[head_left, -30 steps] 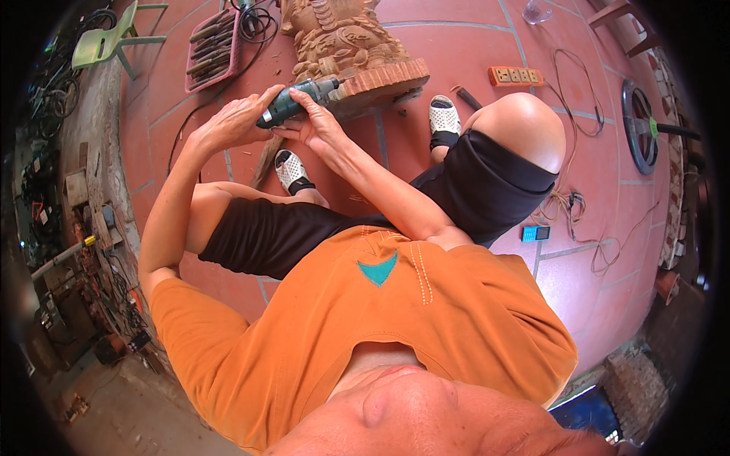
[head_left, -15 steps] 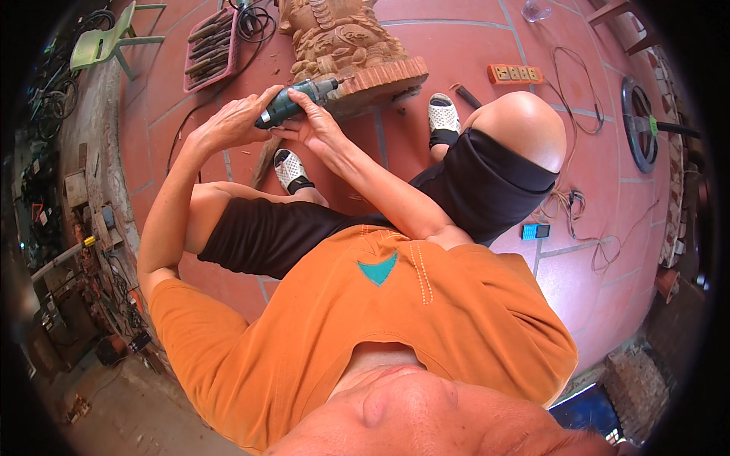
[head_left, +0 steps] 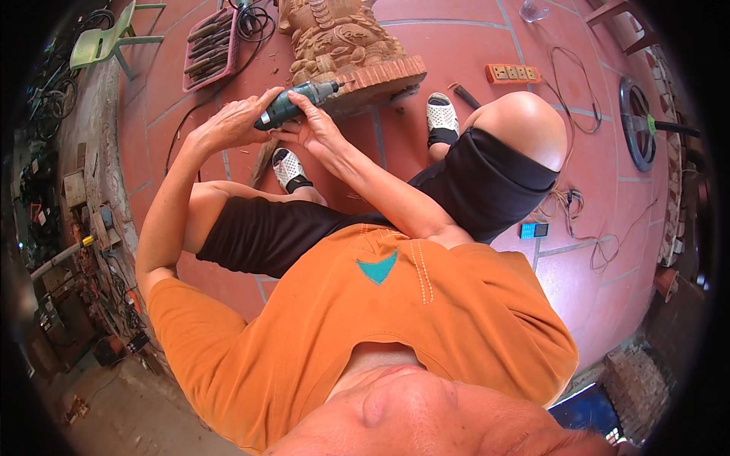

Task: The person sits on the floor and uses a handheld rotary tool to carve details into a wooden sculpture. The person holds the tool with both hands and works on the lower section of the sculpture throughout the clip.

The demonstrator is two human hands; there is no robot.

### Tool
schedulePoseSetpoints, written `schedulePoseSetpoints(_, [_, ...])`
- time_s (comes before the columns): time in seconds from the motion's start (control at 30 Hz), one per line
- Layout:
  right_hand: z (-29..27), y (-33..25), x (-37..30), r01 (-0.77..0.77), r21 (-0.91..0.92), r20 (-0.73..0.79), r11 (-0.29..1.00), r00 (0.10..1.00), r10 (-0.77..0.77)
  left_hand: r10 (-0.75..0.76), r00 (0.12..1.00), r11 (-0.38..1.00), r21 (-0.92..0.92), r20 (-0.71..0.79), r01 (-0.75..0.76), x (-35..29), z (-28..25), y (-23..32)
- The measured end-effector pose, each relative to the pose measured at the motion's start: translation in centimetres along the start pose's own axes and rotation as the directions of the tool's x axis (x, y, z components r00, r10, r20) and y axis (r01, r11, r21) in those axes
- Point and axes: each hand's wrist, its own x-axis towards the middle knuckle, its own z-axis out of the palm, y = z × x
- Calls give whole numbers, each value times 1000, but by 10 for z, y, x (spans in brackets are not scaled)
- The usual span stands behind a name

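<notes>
Both my hands are closed on a teal-green die grinder (head_left: 283,111). My left hand (head_left: 242,120) wraps its rear end, where the cord side is hidden. My right hand (head_left: 313,131) holds it nearer the front, thumb along the body and fingers curled beneath. The grinder's nose points right, at the edge of a carved wooden sculpture (head_left: 346,47). Its thin bit lies by the rim of the thick reddish wooden base (head_left: 380,82); whether the bit touches the wood, I cannot tell.
A pink basket (head_left: 186,80) of carving chisels (head_left: 211,47) stands far left, beside a green chair (head_left: 103,44). An orange power strip (head_left: 514,74), a dark-handled tool (head_left: 467,96), a blue phone (head_left: 534,230) and loose cords (head_left: 582,72) lie rightward on the red tiles. My sandalled feet flank the base.
</notes>
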Motion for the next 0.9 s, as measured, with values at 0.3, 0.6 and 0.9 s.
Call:
schedulePoseSetpoints(0.3, [-2, 6, -1, 38, -31, -11, 999, 999, -38, 19, 1000, 1000, -9, -2, -19, -1, 3, -1])
schedulePoseSetpoints(0.6, [-2, 8, -7, 42, -23, -14, 999, 999, -42, 17, 1000, 999, -31, 23, -16, -3, 1, 4])
schedulePoseSetpoints(0.9, [1, 9, -12, 70, -28, -26, 997, 997, -71, 54, 999, 998, -41, -6, -54, -3, 5, 1])
